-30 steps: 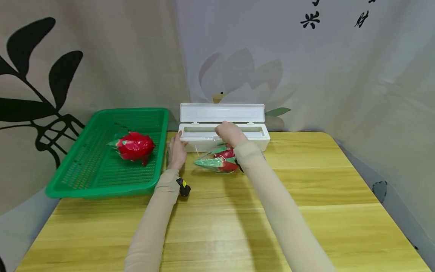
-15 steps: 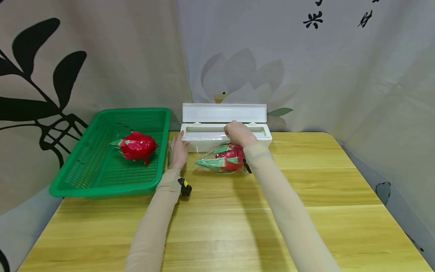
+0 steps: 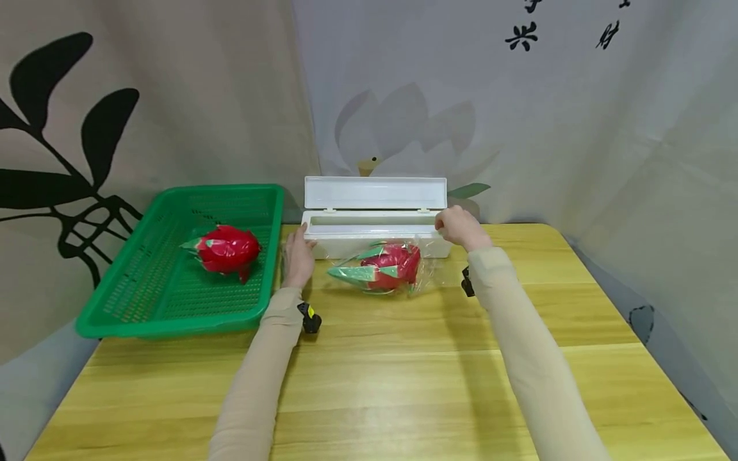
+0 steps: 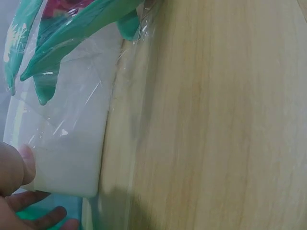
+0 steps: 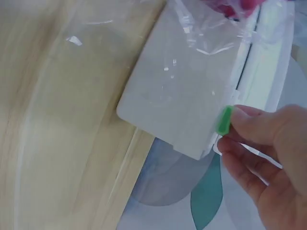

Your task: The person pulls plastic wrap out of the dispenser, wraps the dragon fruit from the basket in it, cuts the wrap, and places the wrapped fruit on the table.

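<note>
At the back of the table stands a white cling film dispenser (image 3: 331, 247), its lid raised. My left hand (image 3: 298, 259) grips its left end, thumb (image 4: 28, 165) on the front and fingers round the end face. With thumb and forefinger my right hand (image 3: 463, 228) pinches a small green slider (image 5: 224, 120) at the right end of the dispenser's front top edge. A red toy dragon fruit (image 3: 392, 266) with green leaf tips lies in front of the dispenser. Clear cling film (image 3: 425, 269) surrounds it, loose and crumpled at its right end.
To the left is a green plastic basket (image 3: 173, 325) holding another red dragon fruit (image 3: 229, 250), with a shiny surface. A printed cloth (image 3: 403, 64) hangs behind the wooden table (image 3: 380, 384). The table's right edge slants away beyond my right arm.
My right hand has slid rightward along the dispenser's front edge, from near its middle to its right end. My left hand and the dragon fruits have stayed in place.
</note>
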Motion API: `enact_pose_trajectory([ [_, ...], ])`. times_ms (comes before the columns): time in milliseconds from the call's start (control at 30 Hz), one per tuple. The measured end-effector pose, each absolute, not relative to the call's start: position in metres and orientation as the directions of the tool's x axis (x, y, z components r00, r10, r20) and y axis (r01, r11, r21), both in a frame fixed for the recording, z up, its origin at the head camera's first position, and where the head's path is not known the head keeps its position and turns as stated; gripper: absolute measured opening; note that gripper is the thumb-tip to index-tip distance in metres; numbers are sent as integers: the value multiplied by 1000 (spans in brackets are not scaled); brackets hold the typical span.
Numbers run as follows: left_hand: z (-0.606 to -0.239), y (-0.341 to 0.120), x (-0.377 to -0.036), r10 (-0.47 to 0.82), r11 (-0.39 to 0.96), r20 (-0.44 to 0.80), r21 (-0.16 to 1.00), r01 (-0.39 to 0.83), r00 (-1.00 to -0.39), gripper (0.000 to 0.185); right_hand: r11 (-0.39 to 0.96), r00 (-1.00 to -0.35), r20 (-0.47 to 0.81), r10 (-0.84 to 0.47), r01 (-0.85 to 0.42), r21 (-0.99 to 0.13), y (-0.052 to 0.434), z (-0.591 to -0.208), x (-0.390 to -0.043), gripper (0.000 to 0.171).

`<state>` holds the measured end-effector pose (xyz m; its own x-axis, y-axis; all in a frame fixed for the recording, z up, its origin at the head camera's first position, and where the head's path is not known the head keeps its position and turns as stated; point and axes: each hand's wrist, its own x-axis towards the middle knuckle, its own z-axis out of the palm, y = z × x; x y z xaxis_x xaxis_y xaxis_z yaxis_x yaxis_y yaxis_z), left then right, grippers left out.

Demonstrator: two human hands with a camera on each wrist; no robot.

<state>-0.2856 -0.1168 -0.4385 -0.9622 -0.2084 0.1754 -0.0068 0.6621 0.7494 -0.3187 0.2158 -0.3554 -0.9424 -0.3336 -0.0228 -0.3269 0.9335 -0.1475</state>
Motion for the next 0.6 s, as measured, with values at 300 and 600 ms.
enact_pose_trajectory([
  [300,-436,-120,-284,-206,667,166,745,-14,-964,51,912,-930,53,-363,-367,-182,221,-363,-318,17],
  [600,-437,-119,-283,-202,661,162,750,-13,-966,51,898,-919,100,-381,-394,-194,228,-367,-315,14],
])
